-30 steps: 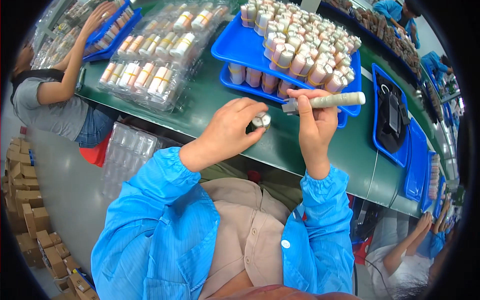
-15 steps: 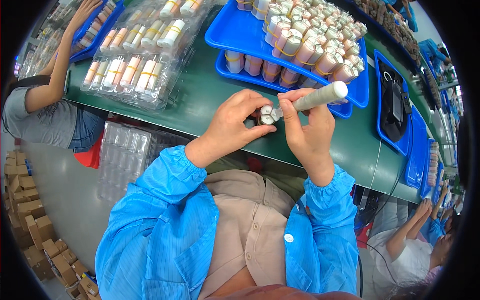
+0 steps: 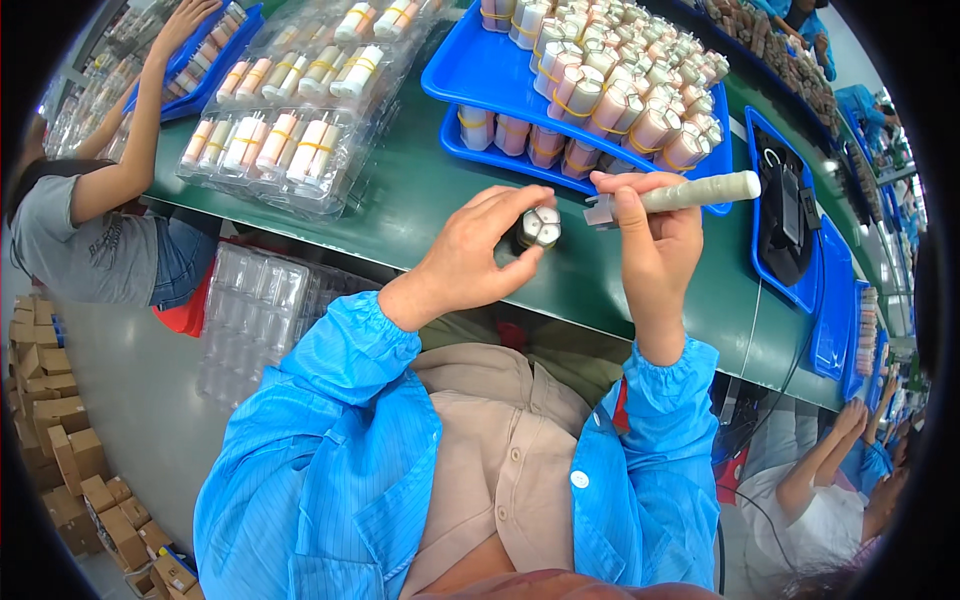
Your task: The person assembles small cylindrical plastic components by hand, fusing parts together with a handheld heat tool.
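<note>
My left hand (image 3: 465,250) has its thumb and fingers curled round the sides of a bundle of three cylindrical cells (image 3: 541,227). The bundle's pale round ends face up, just over the green tabletop. To the right, my right hand (image 3: 655,235) is closed on a hand tool with a long, pale, wrapped handle (image 3: 710,192). A flat, translucent-looking tip (image 3: 601,211) points left from that tool, apart from the bundle. The exact kind of tool is not clear.
Stacked blue trays (image 3: 470,70) full of banded cell bundles (image 3: 610,85) stand beyond my hands. Clear plastic blister trays (image 3: 270,180) with more bundles lie at left. Another blue tray (image 3: 800,285) holds a black device (image 3: 785,220). People work on both sides.
My right hand has drawn back to the right, taking the tool's tip off the bundle. The tool's handle now lies flatter. My left hand stays round the bundle, whose ends show more fully.
</note>
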`<state>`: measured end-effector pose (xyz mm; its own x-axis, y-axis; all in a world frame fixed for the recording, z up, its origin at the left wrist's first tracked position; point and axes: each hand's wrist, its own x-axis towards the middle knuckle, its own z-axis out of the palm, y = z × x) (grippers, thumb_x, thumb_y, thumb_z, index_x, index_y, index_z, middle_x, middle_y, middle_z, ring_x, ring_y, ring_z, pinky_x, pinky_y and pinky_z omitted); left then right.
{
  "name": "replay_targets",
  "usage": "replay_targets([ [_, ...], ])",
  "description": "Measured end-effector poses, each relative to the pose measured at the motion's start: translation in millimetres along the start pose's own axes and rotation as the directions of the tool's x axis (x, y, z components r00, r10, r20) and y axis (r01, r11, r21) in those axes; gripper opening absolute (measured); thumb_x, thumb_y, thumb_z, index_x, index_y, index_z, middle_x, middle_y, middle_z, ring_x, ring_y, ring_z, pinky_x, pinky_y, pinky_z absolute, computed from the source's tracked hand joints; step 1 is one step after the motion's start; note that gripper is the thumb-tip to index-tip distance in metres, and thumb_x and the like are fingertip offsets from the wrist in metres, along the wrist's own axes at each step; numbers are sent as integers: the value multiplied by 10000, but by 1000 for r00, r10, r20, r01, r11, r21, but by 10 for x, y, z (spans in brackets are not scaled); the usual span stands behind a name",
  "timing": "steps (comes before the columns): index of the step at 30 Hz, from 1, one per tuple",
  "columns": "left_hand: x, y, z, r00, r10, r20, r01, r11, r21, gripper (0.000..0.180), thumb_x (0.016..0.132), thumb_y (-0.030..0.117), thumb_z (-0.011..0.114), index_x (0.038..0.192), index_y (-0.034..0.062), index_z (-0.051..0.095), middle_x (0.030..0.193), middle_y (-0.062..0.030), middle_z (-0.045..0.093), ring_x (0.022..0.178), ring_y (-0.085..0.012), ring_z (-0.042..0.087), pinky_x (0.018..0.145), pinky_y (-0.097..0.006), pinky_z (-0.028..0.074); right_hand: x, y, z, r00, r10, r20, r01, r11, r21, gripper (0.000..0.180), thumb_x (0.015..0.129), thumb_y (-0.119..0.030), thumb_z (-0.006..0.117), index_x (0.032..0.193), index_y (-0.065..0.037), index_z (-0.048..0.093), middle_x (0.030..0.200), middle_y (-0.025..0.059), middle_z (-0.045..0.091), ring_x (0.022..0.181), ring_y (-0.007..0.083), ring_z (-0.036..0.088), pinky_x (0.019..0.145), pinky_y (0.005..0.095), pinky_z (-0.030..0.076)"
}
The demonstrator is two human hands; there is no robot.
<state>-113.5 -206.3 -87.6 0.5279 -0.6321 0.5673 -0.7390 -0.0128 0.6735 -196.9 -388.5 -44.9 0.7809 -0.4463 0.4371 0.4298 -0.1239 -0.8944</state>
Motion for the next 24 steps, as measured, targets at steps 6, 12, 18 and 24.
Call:
replay_targets([
  [6,12,32,30,981,-192,-36,193,981,21,485,754,155,893,1130,22,616,1019,-107,665,885,-288,656,753,-385,553,42,119,87,989,-108,102,123,981,-150,95,974,-36,690,1034,-1,625,1002,119,731,895,174,712,771,310,576],
  [12,-5,-8,30,990,-129,-62,130,991,8,414,743,140,901,1035,24,632,988,-96,666,809,-256,644,679,-351,539,111,134,145,975,-58,216,118,955,-272,127,944,-54,714,1027,-13,627,968,129,723,847,225,719,739,351,565],
  [18,18,-29,57,996,-32,-89,38,997,66,398,755,113,871,1072,18,650,1006,-112,675,836,-263,654,704,-359,554,44,133,160,801,-374,468,578,687,-440,335,732,87,708,1033,-14,600,1003,182,683,917,410,697,788,444,588],
  [24,1,-39,7,999,-48,-13,48,997,53,500,760,51,737,1247,10,628,1081,-155,694,966,-337,678,845,-433,561,154,94,-22,990,-62,130,68,997,-41,76,1035,-22,590,1100,-7,553,1082,145,700,1118,279,695,915,370,583],
])
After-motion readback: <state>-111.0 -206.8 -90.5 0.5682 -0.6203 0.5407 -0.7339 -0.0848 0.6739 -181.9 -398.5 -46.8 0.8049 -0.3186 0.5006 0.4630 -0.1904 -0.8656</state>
